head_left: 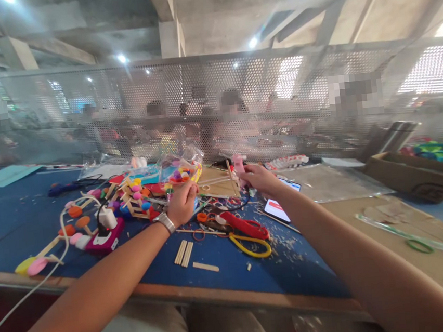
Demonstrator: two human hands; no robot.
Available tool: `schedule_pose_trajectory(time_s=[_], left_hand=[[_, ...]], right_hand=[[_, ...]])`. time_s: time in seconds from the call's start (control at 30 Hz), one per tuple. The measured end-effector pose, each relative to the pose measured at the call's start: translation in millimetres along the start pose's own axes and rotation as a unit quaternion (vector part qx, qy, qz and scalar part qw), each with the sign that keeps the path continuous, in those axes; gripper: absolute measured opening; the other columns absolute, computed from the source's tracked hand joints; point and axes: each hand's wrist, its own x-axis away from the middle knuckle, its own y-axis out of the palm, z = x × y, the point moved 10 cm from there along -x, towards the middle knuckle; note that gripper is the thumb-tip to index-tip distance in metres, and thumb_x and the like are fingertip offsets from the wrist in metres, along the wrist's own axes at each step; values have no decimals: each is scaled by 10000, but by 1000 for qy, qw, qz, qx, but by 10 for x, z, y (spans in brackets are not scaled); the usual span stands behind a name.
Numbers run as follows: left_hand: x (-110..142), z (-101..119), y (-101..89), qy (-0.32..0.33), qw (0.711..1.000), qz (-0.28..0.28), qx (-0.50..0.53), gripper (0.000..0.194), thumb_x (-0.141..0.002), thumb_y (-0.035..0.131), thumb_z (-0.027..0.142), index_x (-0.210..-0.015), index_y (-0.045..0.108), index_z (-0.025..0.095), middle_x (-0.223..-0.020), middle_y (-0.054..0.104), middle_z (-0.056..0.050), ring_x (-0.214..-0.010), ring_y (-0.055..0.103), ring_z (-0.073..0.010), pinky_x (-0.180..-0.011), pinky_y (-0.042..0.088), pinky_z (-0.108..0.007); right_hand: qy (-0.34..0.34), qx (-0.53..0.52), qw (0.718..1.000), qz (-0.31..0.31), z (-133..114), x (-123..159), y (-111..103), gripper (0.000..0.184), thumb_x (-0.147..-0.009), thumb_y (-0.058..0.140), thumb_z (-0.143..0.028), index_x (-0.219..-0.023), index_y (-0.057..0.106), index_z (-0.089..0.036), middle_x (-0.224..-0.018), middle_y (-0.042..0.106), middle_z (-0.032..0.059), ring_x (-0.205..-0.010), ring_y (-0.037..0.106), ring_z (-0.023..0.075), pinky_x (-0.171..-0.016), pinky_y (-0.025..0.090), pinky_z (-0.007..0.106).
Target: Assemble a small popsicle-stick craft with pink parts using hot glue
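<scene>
Both my arms reach forward over a blue-topped table (pixel 22 216). My left hand (pixel 181 201), with a metal watch at the wrist, is closed around the lower edge of a clear plastic bag of coloured pom-poms (pixel 180 170). My right hand (pixel 256 177) is closed beside a pink object (pixel 238 165) that stands near a flat stack of wooden sticks (pixel 217 183); whether it grips that object I cannot tell. A stick-and-pom-pom construction (pixel 132 198) lies just left of my left hand.
Red-handled scissors (pixel 245 225), a yellow loop (pixel 250 246), loose wooden sticks (pixel 186 253) and rubber bands lie near the table's front. A phone (pixel 278 207), a white charger on a pink block (pixel 108 229), a cardboard box (pixel 413 171) and a perforated screen with people behind it surround the work area.
</scene>
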Motion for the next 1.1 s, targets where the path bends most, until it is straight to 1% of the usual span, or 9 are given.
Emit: schedule_pose_trajectory(time_s=[0.1,0.23,0.33,0.4,0.57,0.7,0.93,1.0,1.1], left_hand=[[8,39,42,8,1000,-25,-11,358,-982,284,417,-753,454,200,-659,491,0,-633,469,-146,-639,361,-285],[19,22,88,-1,999,-48,-11,338,-977,296,389,-749,451,193,-642,473,11,-625,457,-139,-616,338,-275],[20,-1,104,-10,998,-54,-12,294,-963,327,368,-788,477,185,-666,491,8,-642,469,-142,-636,343,-276],[22,-14,126,-17,998,-64,-25,251,-943,364,356,-812,490,183,-671,502,9,-644,469,-144,-636,336,-275],[40,-3,236,-18,991,-117,-56,147,-876,453,318,-807,484,191,-668,494,21,-618,448,-137,-610,324,-265],[56,24,313,-2,986,-153,-61,69,-845,460,256,-811,466,196,-696,504,14,-639,459,-147,-630,347,-274],[67,-33,323,-18,985,-162,-50,45,-832,435,198,-858,472,197,-751,534,0,-698,488,-161,-679,378,-285],[65,-54,300,-29,987,-153,-40,57,-827,438,202,-867,479,195,-773,543,-3,-721,503,-166,-697,384,-291],[61,-54,272,-31,989,-144,-12,85,-808,421,170,-864,481,193,-792,546,-5,-742,510,-166,-717,391,-294]], right_hand=[[-5,-186,981,56,17,-4,-60,75,-821,486,-220,-750,469,-203,-574,526,-41,-529,515,102,-583,440,244],[-41,-357,926,113,35,-51,-145,188,-734,609,-252,-717,425,-224,-577,484,-71,-561,526,101,-637,493,273],[-39,-441,890,107,75,-76,-133,300,-631,683,-249,-678,388,-227,-531,457,-75,-594,565,133,-579,483,269],[-35,-465,881,84,68,-56,-76,354,-551,694,-166,-653,359,-221,-525,471,-68,-620,583,140,-547,453,242],[-36,-469,883,8,-16,110,174,336,-460,596,-61,-713,442,-220,-609,556,-54,-615,565,119,-518,388,214],[-33,-461,885,-49,-26,236,364,296,-501,569,-101,-746,460,-226,-561,533,-62,-545,505,107,-534,380,234],[-47,-403,909,-92,10,319,466,198,-598,584,-201,-756,466,-217,-546,565,-27,-522,480,115,-524,352,259],[-52,-382,919,-84,43,317,467,180,-608,598,-232,-731,468,-213,-556,578,-17,-524,488,113,-522,355,262],[-53,-347,936,-35,111,295,415,194,-635,615,-327,-669,461,-213,-514,557,-18,-474,459,104,-487,336,260]])
